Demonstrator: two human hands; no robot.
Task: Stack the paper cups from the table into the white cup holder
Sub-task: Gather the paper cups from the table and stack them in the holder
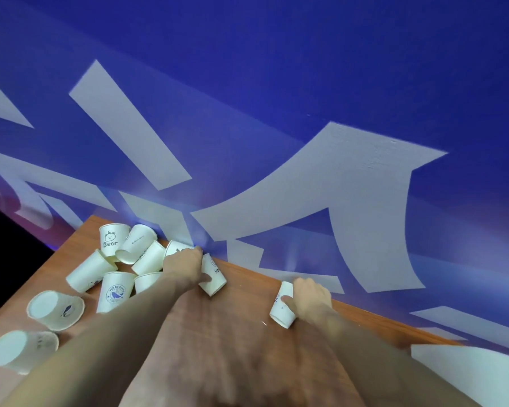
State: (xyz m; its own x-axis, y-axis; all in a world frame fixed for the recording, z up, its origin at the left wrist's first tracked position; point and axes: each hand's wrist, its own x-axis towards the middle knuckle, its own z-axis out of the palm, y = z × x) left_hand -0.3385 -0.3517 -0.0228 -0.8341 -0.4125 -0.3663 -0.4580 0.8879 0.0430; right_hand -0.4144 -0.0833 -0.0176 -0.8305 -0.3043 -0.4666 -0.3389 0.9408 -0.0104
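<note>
Several white paper cups lie scattered on the wooden table (235,324), most in a pile at the far left by the wall. One cup marked "Bear" (112,240) stands at the back of the pile. My left hand (185,267) grips a cup (213,274) at the right edge of the pile, close to the wall. My right hand (310,298) holds a separate cup (281,306) further right, thumb across its side. No white cup holder shows in the view.
A blue wall with large white shapes (350,186) rises directly behind the table's far edge. Two cups (55,309) (21,351) lie on their sides near the left edge of the table, mouths toward me. The table's left edge drops into darkness.
</note>
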